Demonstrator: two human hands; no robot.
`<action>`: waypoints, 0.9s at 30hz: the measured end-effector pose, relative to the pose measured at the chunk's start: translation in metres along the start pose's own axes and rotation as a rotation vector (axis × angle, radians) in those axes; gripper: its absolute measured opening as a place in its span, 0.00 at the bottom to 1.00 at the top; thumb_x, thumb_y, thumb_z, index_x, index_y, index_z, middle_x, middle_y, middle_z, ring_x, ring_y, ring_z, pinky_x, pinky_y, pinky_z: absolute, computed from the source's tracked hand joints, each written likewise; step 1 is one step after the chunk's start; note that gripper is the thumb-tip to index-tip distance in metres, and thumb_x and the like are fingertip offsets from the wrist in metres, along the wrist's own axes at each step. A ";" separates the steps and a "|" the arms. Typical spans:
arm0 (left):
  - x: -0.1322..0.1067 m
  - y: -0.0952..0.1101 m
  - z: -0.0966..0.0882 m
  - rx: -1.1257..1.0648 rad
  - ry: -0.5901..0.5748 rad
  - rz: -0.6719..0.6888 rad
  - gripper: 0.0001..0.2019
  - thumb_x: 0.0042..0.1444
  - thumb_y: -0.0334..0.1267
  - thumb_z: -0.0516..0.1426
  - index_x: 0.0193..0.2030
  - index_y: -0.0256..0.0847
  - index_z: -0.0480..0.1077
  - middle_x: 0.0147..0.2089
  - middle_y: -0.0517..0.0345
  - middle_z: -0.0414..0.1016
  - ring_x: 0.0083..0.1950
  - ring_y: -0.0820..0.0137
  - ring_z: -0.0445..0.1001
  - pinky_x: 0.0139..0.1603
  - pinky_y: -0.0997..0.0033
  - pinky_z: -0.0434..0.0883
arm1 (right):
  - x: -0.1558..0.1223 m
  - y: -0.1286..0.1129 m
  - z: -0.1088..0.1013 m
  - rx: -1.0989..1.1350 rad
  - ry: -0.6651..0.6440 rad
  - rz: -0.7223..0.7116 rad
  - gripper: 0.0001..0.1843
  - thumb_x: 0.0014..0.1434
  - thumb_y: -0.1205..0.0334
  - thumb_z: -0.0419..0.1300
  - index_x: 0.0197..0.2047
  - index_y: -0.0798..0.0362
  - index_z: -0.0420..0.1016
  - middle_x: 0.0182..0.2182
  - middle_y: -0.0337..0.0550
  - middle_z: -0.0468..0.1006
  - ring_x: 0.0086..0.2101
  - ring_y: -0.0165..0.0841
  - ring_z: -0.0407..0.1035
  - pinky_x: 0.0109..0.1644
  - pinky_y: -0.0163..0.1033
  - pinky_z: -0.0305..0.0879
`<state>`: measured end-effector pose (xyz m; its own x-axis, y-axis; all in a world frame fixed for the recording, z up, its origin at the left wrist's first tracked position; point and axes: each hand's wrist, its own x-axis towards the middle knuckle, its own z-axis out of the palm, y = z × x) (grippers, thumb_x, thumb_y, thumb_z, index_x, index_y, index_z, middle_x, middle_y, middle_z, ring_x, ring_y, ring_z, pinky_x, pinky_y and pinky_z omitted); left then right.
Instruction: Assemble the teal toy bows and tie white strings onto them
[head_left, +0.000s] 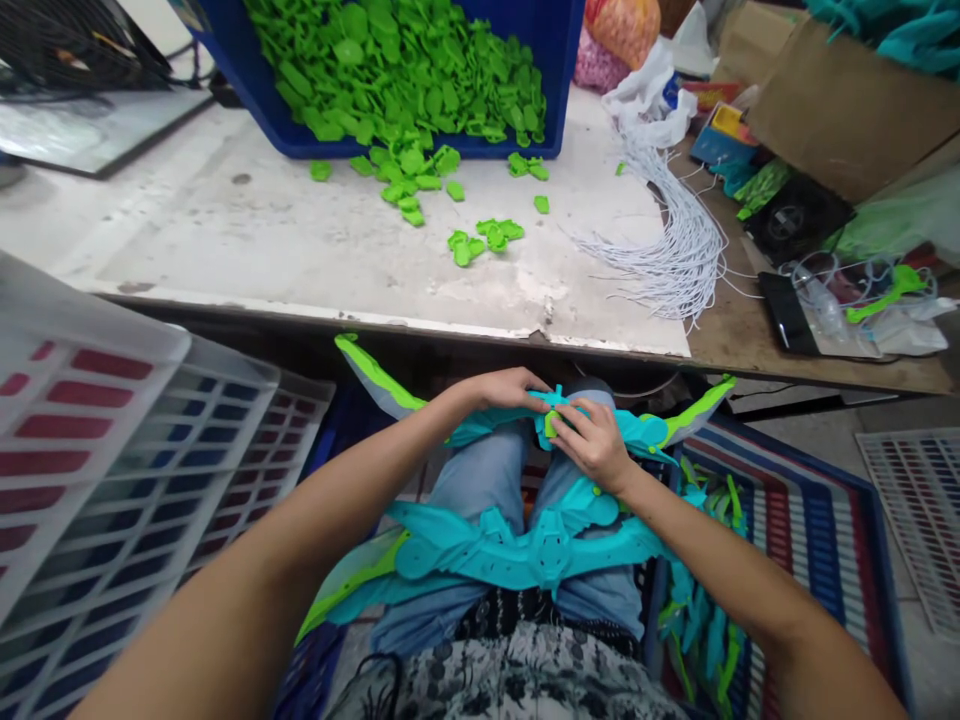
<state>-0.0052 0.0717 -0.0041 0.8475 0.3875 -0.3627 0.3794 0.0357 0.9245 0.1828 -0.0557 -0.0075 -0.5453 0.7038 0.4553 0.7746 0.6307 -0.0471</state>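
Across my knees lies a turquoise toy bow [641,432] with bright green tips. My left hand [514,388] is closed on its middle from the left, fingertips at the centre hub. From the right, my right hand [596,440] closes its fingers on a small green plastic piece [551,424] sitting at that hub. Whether the piece is fully seated cannot be seen under the fingers. Closer to my body, a second turquoise toy bow [495,550] rests on my lap, untouched by my fingers.
A blue bin [559,100] heaped with green pieces [420,75] lies on the white-topped table [315,250], some spilled out. White cords [675,260] lie at the right. Plastic crates [135,400] stand left; a crate with more bow parts [697,600] is at my right.
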 end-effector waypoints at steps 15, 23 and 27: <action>0.002 0.011 0.013 0.517 0.174 -0.068 0.24 0.42 0.59 0.60 0.30 0.35 0.70 0.23 0.63 0.65 0.27 0.71 0.63 0.27 0.73 0.54 | 0.005 -0.002 0.016 0.107 -0.297 0.492 0.35 0.54 0.43 0.63 0.58 0.56 0.66 0.45 0.52 0.76 0.46 0.45 0.67 0.48 0.48 0.58; -0.024 0.006 0.037 0.846 0.380 0.044 0.19 0.54 0.51 0.58 0.46 0.40 0.72 0.36 0.55 0.76 0.36 0.65 0.73 0.32 0.74 0.63 | 0.004 -0.007 0.006 -0.072 -0.196 0.292 0.34 0.57 0.46 0.62 0.59 0.60 0.65 0.47 0.58 0.73 0.47 0.47 0.64 0.49 0.51 0.55; -0.044 -0.020 0.055 1.116 0.657 0.174 0.18 0.61 0.38 0.52 0.58 0.44 0.68 0.50 0.44 0.73 0.45 0.59 0.74 0.41 0.66 0.69 | -0.024 -0.024 -0.006 -0.067 -0.157 0.185 0.26 0.57 0.51 0.64 0.54 0.56 0.70 0.49 0.55 0.72 0.48 0.45 0.63 0.48 0.48 0.57</action>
<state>-0.0295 0.0031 -0.0128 0.6985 0.6955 0.1686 0.6542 -0.7161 0.2433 0.1791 -0.0897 -0.0121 -0.4315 0.8507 0.3002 0.8825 0.4670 -0.0549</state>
